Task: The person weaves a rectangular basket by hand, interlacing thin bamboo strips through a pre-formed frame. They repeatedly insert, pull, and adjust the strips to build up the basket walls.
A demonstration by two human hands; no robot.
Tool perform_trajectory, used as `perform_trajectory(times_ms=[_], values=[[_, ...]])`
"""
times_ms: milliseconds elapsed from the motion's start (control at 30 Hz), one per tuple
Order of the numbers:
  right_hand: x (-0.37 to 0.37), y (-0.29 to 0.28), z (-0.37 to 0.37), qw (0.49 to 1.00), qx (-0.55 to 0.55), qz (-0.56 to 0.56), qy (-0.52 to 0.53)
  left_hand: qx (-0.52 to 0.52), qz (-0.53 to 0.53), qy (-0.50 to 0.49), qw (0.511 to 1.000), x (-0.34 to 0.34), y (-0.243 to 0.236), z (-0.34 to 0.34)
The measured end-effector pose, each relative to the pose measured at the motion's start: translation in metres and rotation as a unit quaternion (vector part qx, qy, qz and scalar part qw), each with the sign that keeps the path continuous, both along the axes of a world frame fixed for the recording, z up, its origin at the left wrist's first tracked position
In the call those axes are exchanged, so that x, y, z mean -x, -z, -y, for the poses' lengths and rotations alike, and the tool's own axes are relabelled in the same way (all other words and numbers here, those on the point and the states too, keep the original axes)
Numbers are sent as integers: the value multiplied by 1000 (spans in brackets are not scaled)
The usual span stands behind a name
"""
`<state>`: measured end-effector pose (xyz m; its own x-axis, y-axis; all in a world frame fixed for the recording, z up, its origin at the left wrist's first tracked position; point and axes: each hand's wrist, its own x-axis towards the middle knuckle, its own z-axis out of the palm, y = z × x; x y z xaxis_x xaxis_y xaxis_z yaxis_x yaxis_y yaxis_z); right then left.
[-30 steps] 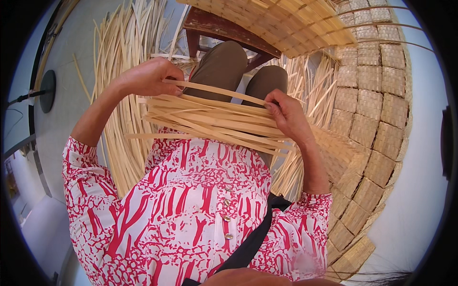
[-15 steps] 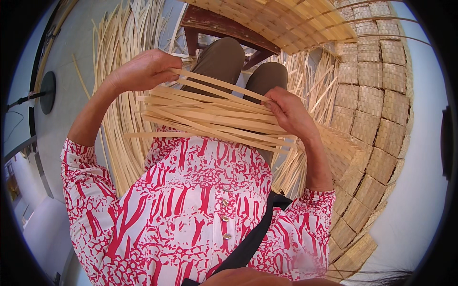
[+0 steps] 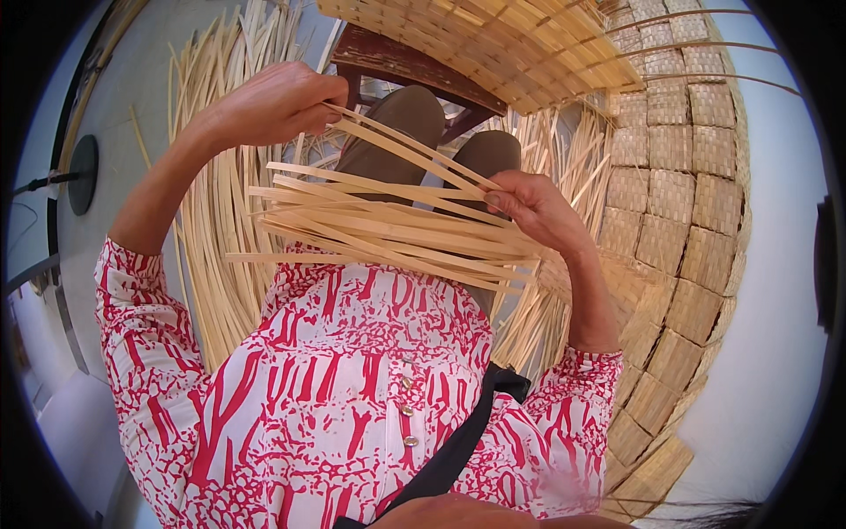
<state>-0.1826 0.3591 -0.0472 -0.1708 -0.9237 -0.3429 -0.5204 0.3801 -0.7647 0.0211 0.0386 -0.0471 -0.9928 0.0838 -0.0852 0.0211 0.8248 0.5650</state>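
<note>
I see the left hand [image 3: 291, 101] and right hand [image 3: 538, 207], grips pinched closed on narrow, flat, pale-tan woody strips [image 3: 412, 159] slanting over dark-brown-trousered knees [image 3: 421, 113]. Hard tugging might split one; shifting knees could spill the loose tan strip bundle [image 3: 397, 234] lying across the lap [image 3: 374, 162].

Bright, diffuse light; shadows soft. Fisheye curvature, corners black. Strips [image 3: 388, 225] sharp; hazy smudge [image 3: 566, 483] over right sleeve [image 3: 575, 397].
</note>
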Motion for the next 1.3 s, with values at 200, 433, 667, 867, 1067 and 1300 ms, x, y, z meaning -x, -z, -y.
perform_trajectory(times_ms=[200, 433, 667, 867, 1067, 1300], values=[[21, -9, -8, 999, -46, 22, -4, 82, -5, 43, 996, 8, -16, 6], [31, -38, -19, 968, -6, 225, 108, -486, -159, -247, 823, 5, -22, 42], [10, -63, 9, 953, -16, 280, 113, -628, -115, -164, 752, 51, -26, -42], [6, -64, 9, 945, -45, 306, 105, -633, -185, -182, 729, 52, -36, -49], [10, -52, 16, 942, -51, 319, 91, -611, -213, -222, 730, 59, -29, -48], [19, -65, 20, 949, 21, 303, 87, -656, -228, -256, 673, 61, -8, -21]])
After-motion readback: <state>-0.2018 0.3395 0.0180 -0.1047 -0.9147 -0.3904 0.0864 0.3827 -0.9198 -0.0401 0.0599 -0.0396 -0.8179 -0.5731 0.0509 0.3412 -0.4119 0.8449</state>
